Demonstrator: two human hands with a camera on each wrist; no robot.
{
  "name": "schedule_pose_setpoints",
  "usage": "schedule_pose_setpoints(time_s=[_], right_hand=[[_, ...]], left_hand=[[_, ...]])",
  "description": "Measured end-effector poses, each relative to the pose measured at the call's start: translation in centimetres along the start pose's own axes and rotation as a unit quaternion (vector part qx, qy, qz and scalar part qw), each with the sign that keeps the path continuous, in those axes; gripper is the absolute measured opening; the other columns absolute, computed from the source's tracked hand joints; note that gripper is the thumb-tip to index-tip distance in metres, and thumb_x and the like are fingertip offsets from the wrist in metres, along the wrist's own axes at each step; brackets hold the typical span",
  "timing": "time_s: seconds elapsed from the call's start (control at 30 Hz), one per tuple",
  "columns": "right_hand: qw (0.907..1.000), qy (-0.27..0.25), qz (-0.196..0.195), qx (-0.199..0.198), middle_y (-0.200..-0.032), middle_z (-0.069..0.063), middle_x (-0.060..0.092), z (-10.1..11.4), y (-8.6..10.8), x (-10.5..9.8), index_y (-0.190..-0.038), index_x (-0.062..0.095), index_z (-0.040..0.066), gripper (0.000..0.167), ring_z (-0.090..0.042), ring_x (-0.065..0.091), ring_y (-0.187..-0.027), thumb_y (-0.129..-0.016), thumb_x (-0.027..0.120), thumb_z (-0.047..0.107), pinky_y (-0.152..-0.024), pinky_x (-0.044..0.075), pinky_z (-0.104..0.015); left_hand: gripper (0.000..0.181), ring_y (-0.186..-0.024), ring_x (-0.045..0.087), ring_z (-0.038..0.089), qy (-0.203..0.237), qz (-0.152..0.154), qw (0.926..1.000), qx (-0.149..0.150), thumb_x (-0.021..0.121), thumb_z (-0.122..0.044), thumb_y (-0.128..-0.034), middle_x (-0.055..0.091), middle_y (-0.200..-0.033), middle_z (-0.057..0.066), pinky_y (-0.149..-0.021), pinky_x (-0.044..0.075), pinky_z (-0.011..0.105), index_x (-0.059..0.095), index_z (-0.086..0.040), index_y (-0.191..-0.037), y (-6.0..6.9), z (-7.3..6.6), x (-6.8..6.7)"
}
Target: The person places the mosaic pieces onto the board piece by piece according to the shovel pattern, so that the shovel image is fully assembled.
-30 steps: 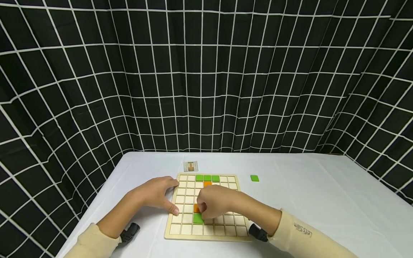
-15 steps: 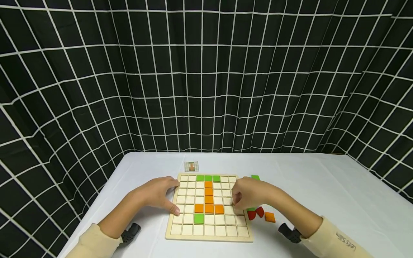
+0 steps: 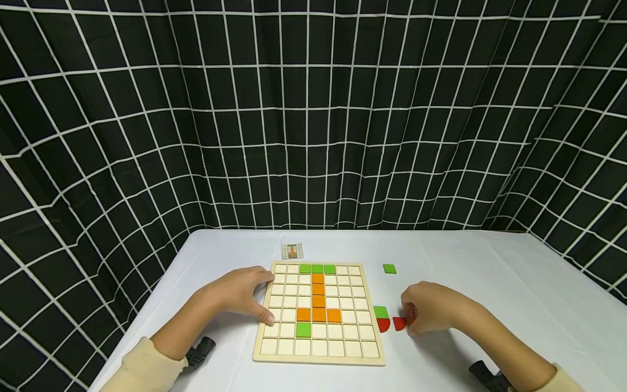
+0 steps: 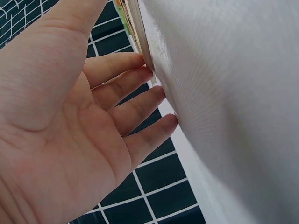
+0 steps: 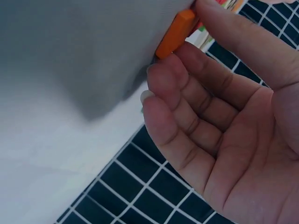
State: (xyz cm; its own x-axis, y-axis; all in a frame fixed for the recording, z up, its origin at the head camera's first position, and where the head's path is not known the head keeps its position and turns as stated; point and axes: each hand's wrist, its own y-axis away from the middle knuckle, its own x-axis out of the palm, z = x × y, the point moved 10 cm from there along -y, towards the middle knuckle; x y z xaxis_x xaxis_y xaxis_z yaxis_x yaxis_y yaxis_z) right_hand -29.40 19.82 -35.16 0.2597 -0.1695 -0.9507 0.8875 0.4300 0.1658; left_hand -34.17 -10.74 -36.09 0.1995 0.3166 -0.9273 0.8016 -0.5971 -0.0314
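A wooden grid board [image 3: 318, 360] lies on the white table, with green squares along its far row and an orange T-like column of tiles [image 3: 318, 301] below them. A lone green tile [image 3: 303, 330] sits nearer the front. My left hand [image 3: 242, 293] rests at the board's left edge, thumb by the rim, and its fingers [image 4: 140, 105] extend along the side in the left wrist view. Right of the board, my right hand [image 3: 433, 307] is low on the table. Between its thumb and fingers it pinches an orange tile [image 5: 176, 33], which the head view hides.
A green tile [image 3: 381, 312] and a red rounded piece [image 3: 383, 325] lie by the board's right edge. Another red piece [image 3: 399, 323] is just left of my right hand. Farther back are a green tile [image 3: 389, 269] and a small pattern card [image 3: 292, 251].
My right hand has moved right, off the board, past its right edge to the loose pieces, and now has an orange tile between its fingers. My left hand keeps its place.
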Motion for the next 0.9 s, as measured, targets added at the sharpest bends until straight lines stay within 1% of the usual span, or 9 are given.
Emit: schedule_pose_setpoints(time_s=[0.13,0.23,0.3,0.47,0.63,0.7,0.9], right_hand=[[0.9997,-0.005,-0.011,-0.021,-0.066,0.011,0.053,-0.25,0.56,-0.03,-0.070,0.062,0.020,0.027,-0.010,0.047,-0.065,-0.067,0.082,0.003,-0.059,0.042,-0.030],[0.9991,-0.017,-0.014,-0.036,-0.065,0.011,0.052,-0.14,0.74,-0.02,-0.071,0.062,0.019,0.026,-0.009,0.047,-0.063,-0.066,0.079,0.000,-0.057,0.042,-0.028],[0.9989,-0.025,-0.011,-0.038,-0.066,0.010,0.053,-0.09,0.75,0.03,-0.072,0.062,0.018,0.026,-0.009,0.047,-0.063,-0.066,0.077,-0.001,-0.057,0.042,-0.028],[0.9995,-0.017,-0.010,-0.027,-0.066,0.008,0.052,-0.08,0.62,0.31,-0.073,0.059,0.017,0.025,-0.011,0.046,-0.063,-0.066,0.077,0.000,-0.056,0.041,-0.028],[0.9994,0.010,-0.032,-0.010,-0.063,0.008,0.050,0.01,0.67,0.48,-0.071,0.055,0.017,0.024,-0.011,0.044,-0.060,-0.063,0.074,0.003,-0.055,0.037,-0.028],[0.9989,0.020,-0.042,-0.009,-0.063,0.008,0.049,0.14,0.74,0.45,-0.071,0.054,0.017,0.024,-0.011,0.043,-0.060,-0.062,0.073,0.004,-0.055,0.037,-0.028],[0.9975,0.035,-0.061,-0.011,-0.063,0.007,0.047,0.74,0.86,-0.09,-0.073,0.054,0.017,0.024,-0.011,0.042,-0.060,-0.063,0.073,0.006,-0.054,0.036,-0.028]], left_hand=[[0.086,-0.115,0.058,0.026,-0.001,0.001,1.0000,0.003,0.090,-0.057,-0.0618,0.063,-0.124,0.009,-0.101,0.046,0.047,0.064,-0.005,-0.125,-0.04,-0.05,0.03],[0.087,-0.116,0.058,0.027,-0.002,0.001,1.0000,0.001,0.091,-0.056,-0.0618,0.063,-0.125,0.009,-0.101,0.045,0.047,0.064,-0.004,-0.126,-0.05,-0.04,0.03],[0.086,-0.116,0.058,0.026,-0.003,0.000,1.0000,0.000,0.091,-0.056,-0.0616,0.063,-0.124,0.009,-0.101,0.046,0.047,0.064,-0.004,-0.125,-0.02,-0.06,-0.01],[0.086,-0.116,0.058,0.026,-0.003,-0.001,1.0000,0.000,0.091,-0.055,-0.0620,0.063,-0.125,0.009,-0.101,0.046,0.047,0.064,-0.003,-0.125,0.05,-0.16,-0.09],[0.088,-0.117,0.058,0.027,0.000,0.000,1.0000,-0.002,0.091,-0.055,-0.0622,0.063,-0.126,0.010,-0.102,0.045,0.047,0.063,-0.002,-0.127,0.01,-0.10,-0.08],[0.088,-0.117,0.058,0.026,0.000,0.000,1.0000,-0.002,0.091,-0.056,-0.0621,0.063,-0.126,0.009,-0.102,0.045,0.046,0.063,-0.002,-0.127,-0.03,-0.03,-0.01],[0.089,-0.118,0.058,0.027,0.001,0.000,1.0000,-0.006,0.091,-0.056,-0.0618,0.063,-0.126,0.009,-0.102,0.045,0.046,0.063,-0.003,-0.127,-0.01,0.08,0.04]])
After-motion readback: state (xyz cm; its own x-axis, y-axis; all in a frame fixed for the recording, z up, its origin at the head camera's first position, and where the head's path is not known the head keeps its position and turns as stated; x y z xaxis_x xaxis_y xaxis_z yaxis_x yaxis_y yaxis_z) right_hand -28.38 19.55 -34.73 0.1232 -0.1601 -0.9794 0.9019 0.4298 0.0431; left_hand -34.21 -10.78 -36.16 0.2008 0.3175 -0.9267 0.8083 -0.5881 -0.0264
